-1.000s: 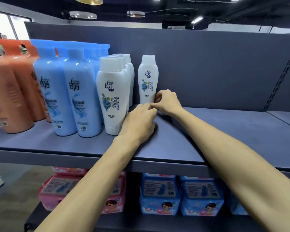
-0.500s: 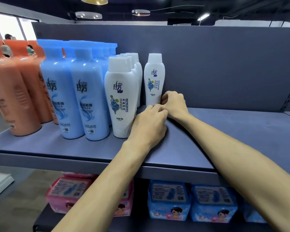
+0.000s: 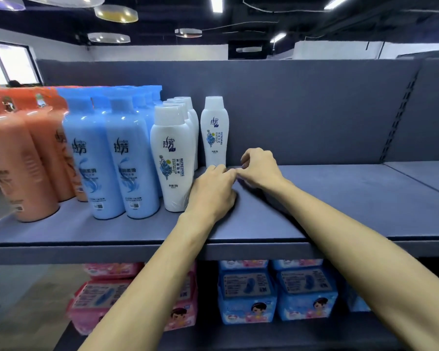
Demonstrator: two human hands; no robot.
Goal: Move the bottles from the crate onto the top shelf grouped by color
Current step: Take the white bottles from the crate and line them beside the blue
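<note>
Grey top shelf [image 3: 340, 198]: colour groups run left to right. Orange plastic bottles [image 3: 18, 160] far left, then blue plastic bottles [image 3: 107, 160], then a row of white plastic bottles [image 3: 173, 160] going back. Crate not in view.

One lone white flip-cap bottle [image 3: 214, 130] stands upright at the far back, just right of the white row, label facing me.

Handling, my read: stiff glossy plastic, prob slippery, moderate wt if full. It's tall on a narrowing base, so tippy. I'd grip mid-body around the label, not the cap.

Left hand [image 3: 212, 193]: on the shelf, fingers bent, tips at the lone bottle's base. Can't tell if touching.

Right hand [image 3: 260, 168]: fingers curled in, empty, just right of the base.
</note>
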